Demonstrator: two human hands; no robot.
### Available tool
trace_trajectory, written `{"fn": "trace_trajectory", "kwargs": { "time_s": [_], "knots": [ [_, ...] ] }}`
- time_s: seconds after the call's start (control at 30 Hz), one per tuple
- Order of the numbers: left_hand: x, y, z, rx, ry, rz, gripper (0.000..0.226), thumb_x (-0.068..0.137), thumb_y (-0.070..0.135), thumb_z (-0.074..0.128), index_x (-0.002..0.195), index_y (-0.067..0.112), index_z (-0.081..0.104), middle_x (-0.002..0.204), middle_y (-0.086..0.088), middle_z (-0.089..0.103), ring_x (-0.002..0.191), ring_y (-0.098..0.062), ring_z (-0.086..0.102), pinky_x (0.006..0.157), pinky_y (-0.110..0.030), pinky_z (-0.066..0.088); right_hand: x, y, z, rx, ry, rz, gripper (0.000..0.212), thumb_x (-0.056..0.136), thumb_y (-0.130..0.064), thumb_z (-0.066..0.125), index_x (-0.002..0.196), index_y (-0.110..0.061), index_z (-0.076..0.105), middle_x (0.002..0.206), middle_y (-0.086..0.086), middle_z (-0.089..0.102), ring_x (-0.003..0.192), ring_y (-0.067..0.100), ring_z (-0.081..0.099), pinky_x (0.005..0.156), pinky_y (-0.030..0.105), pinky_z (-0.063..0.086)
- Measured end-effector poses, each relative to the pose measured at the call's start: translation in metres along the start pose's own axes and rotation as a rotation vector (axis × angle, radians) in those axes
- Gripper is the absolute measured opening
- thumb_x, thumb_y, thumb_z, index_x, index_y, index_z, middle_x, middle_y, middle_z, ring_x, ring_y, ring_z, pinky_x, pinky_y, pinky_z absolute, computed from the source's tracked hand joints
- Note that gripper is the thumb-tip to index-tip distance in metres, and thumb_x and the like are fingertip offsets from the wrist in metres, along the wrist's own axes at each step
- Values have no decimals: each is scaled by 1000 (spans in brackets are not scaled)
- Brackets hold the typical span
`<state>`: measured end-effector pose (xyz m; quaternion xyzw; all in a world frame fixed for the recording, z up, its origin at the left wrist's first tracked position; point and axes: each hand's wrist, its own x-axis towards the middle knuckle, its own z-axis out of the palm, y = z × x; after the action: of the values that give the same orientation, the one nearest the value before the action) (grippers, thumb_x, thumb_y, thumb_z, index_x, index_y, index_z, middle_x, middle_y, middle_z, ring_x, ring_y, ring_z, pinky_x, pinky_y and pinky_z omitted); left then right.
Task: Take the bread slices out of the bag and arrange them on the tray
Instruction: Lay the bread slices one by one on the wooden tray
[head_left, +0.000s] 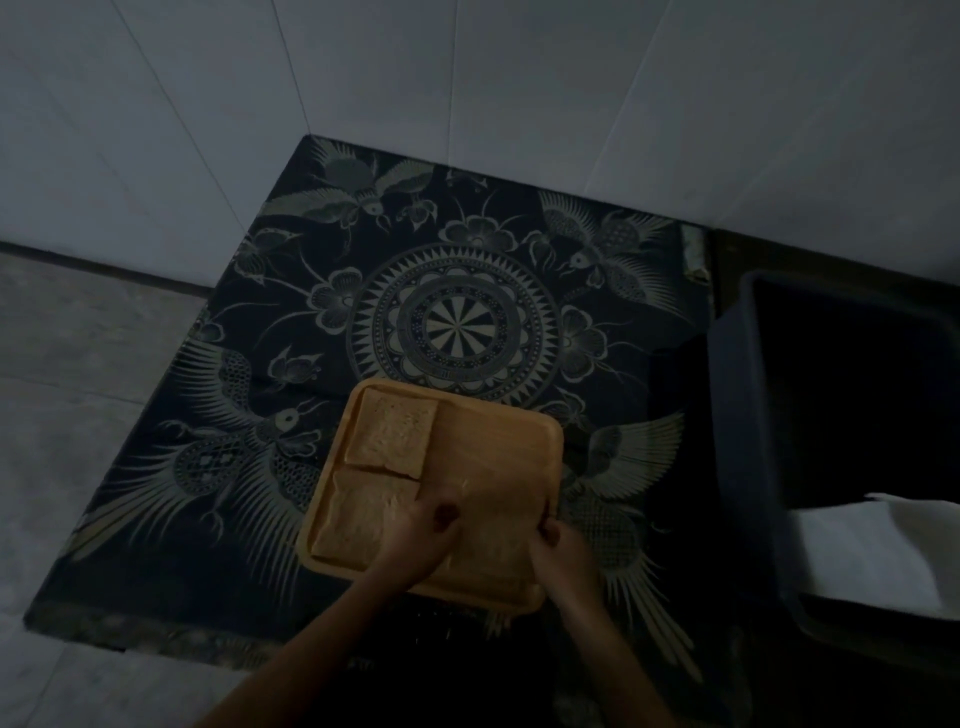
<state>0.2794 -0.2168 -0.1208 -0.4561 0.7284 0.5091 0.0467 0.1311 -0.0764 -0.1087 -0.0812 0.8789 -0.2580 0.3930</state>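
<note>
On the wooden tray (540, 441), two bread slices are already placed at its left side: the far slice (392, 434) and the near slice (353, 519), touching. The left hand (421, 540) and right hand (558, 553) seem to pinch a blurred third slice (493, 514). The right part is unfilled; the bag I cannot see.
</note>
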Motion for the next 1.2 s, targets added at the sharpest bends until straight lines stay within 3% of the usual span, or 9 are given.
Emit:
{"fn": "trace_trajectory", "kwargs": {
  "time_s": [0.1,0.3,0.43,0.63,0.8,0.9,1.03,1.1,1.2],
  "knots": [
    [-3,1,4,-82,-26,-51,24,90,18,69,113,10,74,93,2,74,73,0,64,61,-11,49,-4,-2,1,-30,-3,-33,28,94,-43,58,106,-24,75,100,-3,75,96,22,70,86,37,56],
    [-5,6,3,-144,-14,-58,21,87,13,71,108,10,75,92,0,74,75,-4,66,64,-17,50,-7,-2,0,-21,-22,-81,24,97,-30,61,109,-16,76,105,5,75,100,26,70,85,37,55],
    [-9,1,1,-153,-37,-76,23,87,16,71,109,10,72,100,-4,73,90,-17,69,75,-28,53,-13,-1,0,10,-29,-95,23,98,-29,60,94,-14,78,93,4,76,87,20,71,76,34,54],
    [-19,-4,-2,-198,-75,-85,13,84,19,74,89,31,75,87,6,77,78,-2,71,68,-23,54,-18,12,3,19,-46,-73,19,96,-27,64,99,-16,79,87,-3,73,85,14,69,56,16,43],
    [-24,0,-3,-190,-73,-96,27,84,18,74,81,44,71,82,15,76,70,6,70,59,-13,51,-19,20,5,147,-66,-10,25,94,-26,68,116,-15,75,102,-3,74,98,16,71,75,25,52],
    [-24,3,-1,-167,-50,-76,26,83,18,74,84,43,72,81,15,75,70,5,70,63,-20,54,-20,21,2,218,-71,12,31,93,-21,71,123,-13,70,99,-8,70,87,1,65,71,20,53],
    [-21,5,-1,-195,-31,-122,24,83,16,76,108,16,76,95,-2,78,89,-14,73,85,-38,60,-16,20,0,266,-83,35,39,90,-21,74,127,-14,68,105,-6,70,87,-3,63,62,14,48],
    [-19,10,-3,-221,-35,-120,25,84,15,77,108,14,75,96,-5,78,92,-19,73,88,-43,60,-11,19,-3,312,-88,37,37,88,-19,77,124,-15,70,108,-3,72,92,3,67,68,20,55],
    [-13,22,-9,-276,-30,-92,24,86,10,75,110,13,75,97,-5,76,92,-19,73,90,-45,60,-3,10,-12,370,-102,36,35,86,-22,79,120,-18,72,115,2,75,103,19,71,91,47,60]
  ]
}}
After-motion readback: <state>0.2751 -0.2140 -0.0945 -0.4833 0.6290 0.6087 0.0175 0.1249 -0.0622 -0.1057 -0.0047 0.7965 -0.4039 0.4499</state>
